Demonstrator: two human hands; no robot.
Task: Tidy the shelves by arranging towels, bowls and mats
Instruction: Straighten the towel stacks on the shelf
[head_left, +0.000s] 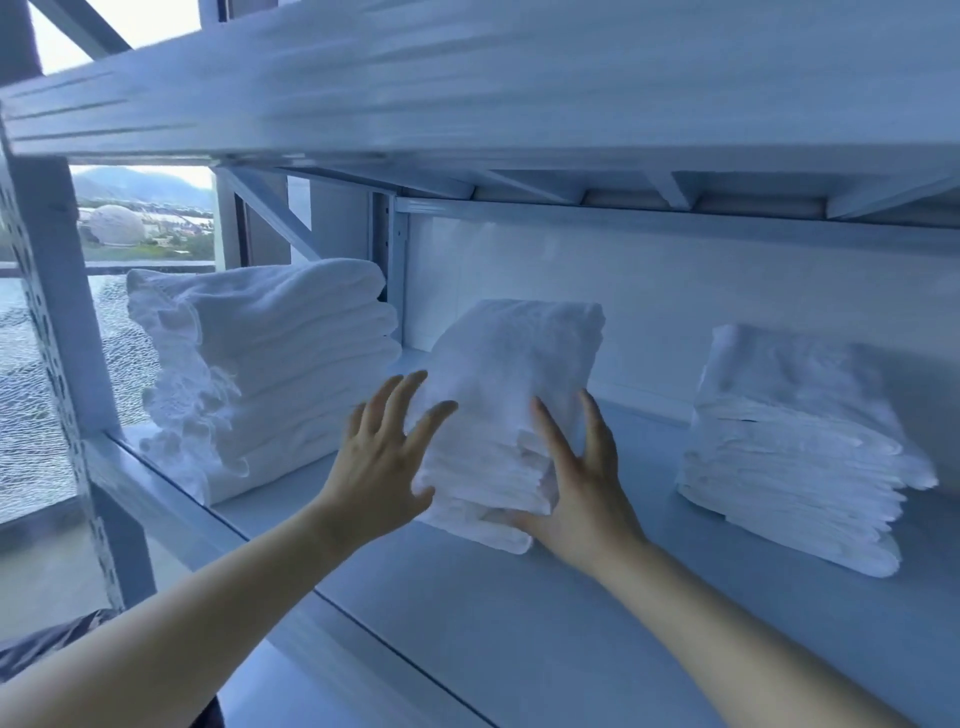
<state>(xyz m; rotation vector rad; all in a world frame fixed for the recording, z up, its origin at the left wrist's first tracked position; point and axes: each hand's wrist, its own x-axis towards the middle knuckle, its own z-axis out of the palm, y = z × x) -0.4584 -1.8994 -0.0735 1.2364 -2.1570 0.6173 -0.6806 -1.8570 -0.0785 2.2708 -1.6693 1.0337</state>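
Three stacks of folded white towels stand on a white metal shelf (545, 613). The middle stack (511, 374) leans a little and sits between my hands. My left hand (382, 460) lies against its left side with fingers straight and spread. My right hand (576, 486) presses flat on the stack's front right, its thumb under the lower folds. A taller stack (280, 364) with frayed edges stands at the left end. A third stack (795, 441) stands at the right.
The shelf above (467, 88) hangs low over the stacks. A perforated upright post (57, 332) stands at the left, with a window behind it. Bare shelf surface lies in front of the stacks.
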